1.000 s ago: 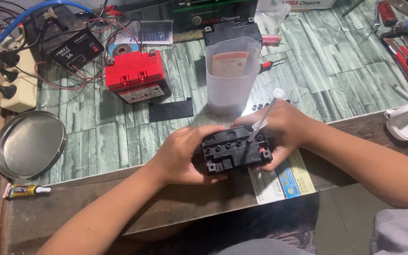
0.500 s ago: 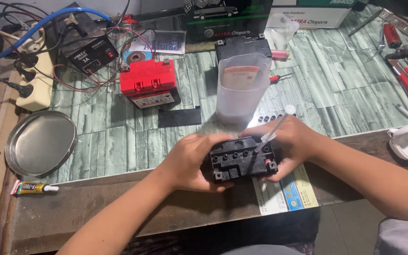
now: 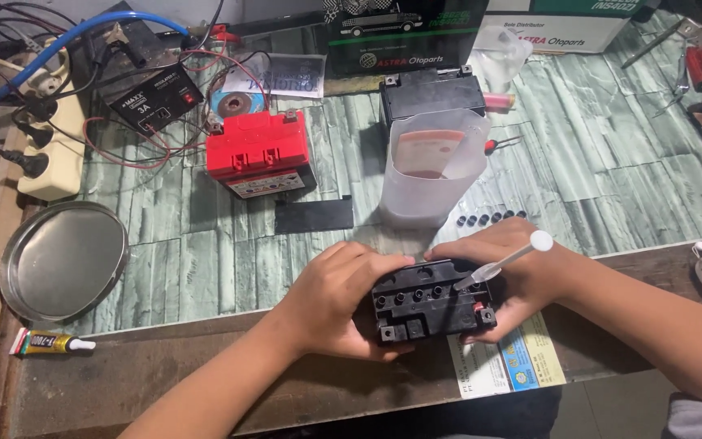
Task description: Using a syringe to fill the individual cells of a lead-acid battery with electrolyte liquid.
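A small black plastic battery case [image 3: 432, 307] with a row of round filler holes on top sits at the near edge of the green marbled counter [image 3: 595, 171], clasped from both sides. The left hand [image 3: 336, 299] wraps its left end, fingers curled in a firm grip on the casing. The right hand [image 3: 507, 268] cups the right end, its grip also pinching a thin clear plastic dropper [image 3: 504, 260] whose tip rests at one hole. Just behind stands a translucent plastic jug [image 3: 431, 169] and a line of small black caps [image 3: 491, 218]. Farther back lie a glossy red battery [image 3: 260, 154], another black battery [image 3: 432, 93] and a flat black strip [image 3: 314, 215]. Well to the left sit a round metal tray [image 3: 62, 260] and a yellow glue tube [image 3: 49, 344].
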